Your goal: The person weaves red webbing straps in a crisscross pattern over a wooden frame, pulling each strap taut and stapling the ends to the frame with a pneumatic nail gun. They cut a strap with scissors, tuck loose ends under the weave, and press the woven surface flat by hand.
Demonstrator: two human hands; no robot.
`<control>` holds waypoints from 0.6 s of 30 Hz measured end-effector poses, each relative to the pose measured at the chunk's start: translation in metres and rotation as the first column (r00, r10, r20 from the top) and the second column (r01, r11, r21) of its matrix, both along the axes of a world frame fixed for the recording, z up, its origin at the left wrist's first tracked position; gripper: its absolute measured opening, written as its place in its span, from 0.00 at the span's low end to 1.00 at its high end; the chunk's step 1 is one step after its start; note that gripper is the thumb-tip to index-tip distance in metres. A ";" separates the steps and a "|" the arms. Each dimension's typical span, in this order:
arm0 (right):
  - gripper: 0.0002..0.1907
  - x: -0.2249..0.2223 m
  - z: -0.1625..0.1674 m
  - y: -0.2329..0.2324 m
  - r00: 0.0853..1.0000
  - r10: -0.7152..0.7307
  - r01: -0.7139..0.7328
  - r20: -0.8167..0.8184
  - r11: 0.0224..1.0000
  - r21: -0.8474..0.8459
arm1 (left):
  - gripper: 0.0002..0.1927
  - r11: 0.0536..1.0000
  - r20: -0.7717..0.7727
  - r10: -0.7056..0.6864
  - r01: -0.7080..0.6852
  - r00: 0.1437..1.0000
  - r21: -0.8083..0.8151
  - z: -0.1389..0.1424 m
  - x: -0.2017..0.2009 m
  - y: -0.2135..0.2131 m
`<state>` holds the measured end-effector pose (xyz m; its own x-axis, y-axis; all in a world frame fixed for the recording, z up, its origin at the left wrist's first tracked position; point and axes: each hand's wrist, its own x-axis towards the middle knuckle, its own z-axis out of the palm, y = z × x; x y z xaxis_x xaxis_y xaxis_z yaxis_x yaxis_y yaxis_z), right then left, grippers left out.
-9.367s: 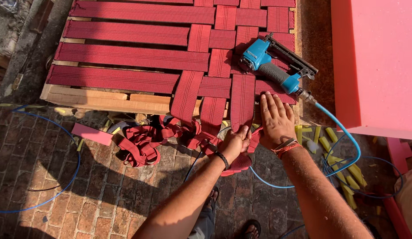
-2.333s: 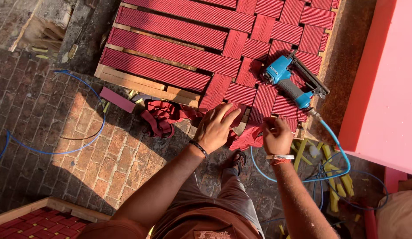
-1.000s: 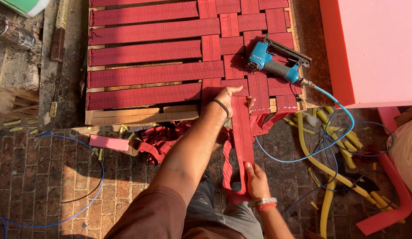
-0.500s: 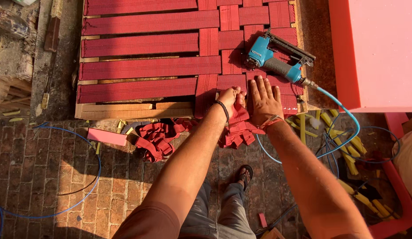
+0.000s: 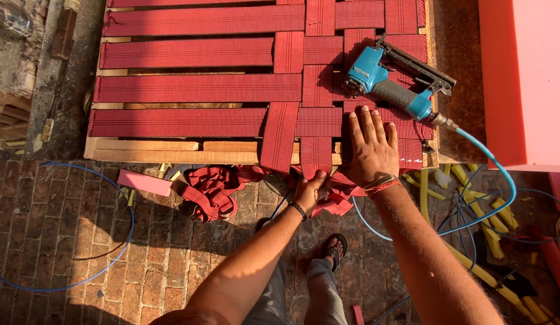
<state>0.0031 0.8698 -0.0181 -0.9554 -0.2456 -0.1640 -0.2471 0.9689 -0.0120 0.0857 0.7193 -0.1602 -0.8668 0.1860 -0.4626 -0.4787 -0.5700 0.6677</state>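
From the head camera, the left hand (image 5: 311, 191) pinches the hanging end of a red webbing strap (image 5: 316, 157) at the wooden frame (image 5: 172, 146) edge. Just beside it, the right hand (image 5: 370, 147) presses flat, fingers spread, gripping nothing, with the blue staple gun (image 5: 394, 81) just beyond its fingertips.

Sunlit brick floor (image 5: 63, 241)
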 end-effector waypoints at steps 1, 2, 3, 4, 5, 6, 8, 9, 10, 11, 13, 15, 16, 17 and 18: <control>0.54 0.008 -0.003 0.003 0.995 -0.012 0.000 -0.102 0.994 -0.114 | 0.14 0.999 -0.034 -0.030 0.029 0.999 -0.033 -0.003 -0.007 -0.002; 0.52 0.020 -0.007 0.006 0.980 -0.034 -0.012 -0.197 0.973 -0.232 | 0.14 0.997 -0.058 -0.056 0.053 0.997 -0.064 -0.005 -0.010 -0.004; 0.50 0.038 -0.012 0.005 0.956 -0.075 -0.030 -0.285 0.937 -0.347 | 0.13 0.993 -0.083 -0.078 0.070 0.994 -0.099 -0.009 -0.010 -0.004; 0.39 0.073 -0.019 -0.003 0.931 -0.193 -0.012 -0.310 0.832 -0.554 | 0.13 0.988 -0.103 -0.095 0.081 0.990 -0.131 -0.010 -0.011 -0.005; 0.28 0.099 -0.025 -0.013 0.898 -0.321 -0.001 -0.301 0.682 -0.731 | 0.13 0.978 -0.095 -0.108 0.089 0.990 -0.187 -0.010 -0.009 -0.005; 0.27 0.106 -0.032 -0.022 0.899 -0.434 0.190 -0.068 0.524 -0.830 | 0.12 0.965 -0.087 -0.121 0.097 0.989 -0.244 -0.009 -0.008 -0.005; 0.27 0.116 -0.050 -0.047 0.763 -0.496 0.540 0.415 0.134 -0.831 | 0.12 0.877 0.006 -0.115 0.104 0.993 -0.470 -0.009 -0.005 -0.006; 0.29 0.106 -0.057 -0.049 0.749 -0.392 0.610 0.534 0.095 -0.787 | 0.10 0.774 0.088 -0.101 0.133 0.991 -0.619 -0.011 -0.004 -0.007; 0.32 0.090 -0.063 -0.051 0.715 -0.282 0.679 0.639 0.064 -0.732 | 0.07 0.869 0.009 -0.143 0.130 0.990 -0.477 -0.014 -0.002 -0.009; 0.31 0.080 -0.068 -0.052 0.673 -0.294 0.723 0.679 0.067 -0.688 | 0.05 0.939 -0.075 -0.161 0.129 0.984 -0.319 -0.018 -0.001 -0.011; 0.31 0.063 -0.073 -0.053 0.577 -0.308 0.807 0.757 0.071 -0.586 | 0.04 0.982 -0.157 -0.159 0.139 0.975 -0.131 -0.029 0.001 -0.017; 0.32 0.058 -0.076 -0.057 0.608 -0.382 0.783 0.696 0.142 -0.606 | 0.05 0.983 -0.155 -0.181 0.174 0.971 -0.059 -0.038 0.004 -0.015; 0.32 0.058 -0.077 -0.059 0.630 -0.413 0.766 0.658 0.188 -0.615 | 0.07 0.974 -0.159 -0.222 0.211 0.962 -0.084 -0.039 0.004 -0.013; 0.31 0.061 -0.077 -0.062 0.610 -0.425 0.770 0.669 0.116 -0.628 | 0.08 0.962 -0.163 -0.266 0.250 0.950 -0.110 -0.039 0.003 -0.014; 0.30 0.064 -0.078 -0.065 0.593 -0.434 0.766 0.678 0.043 -0.642 | 0.10 0.948 -0.169 -0.309 0.288 0.936 -0.139 -0.039 0.003 -0.016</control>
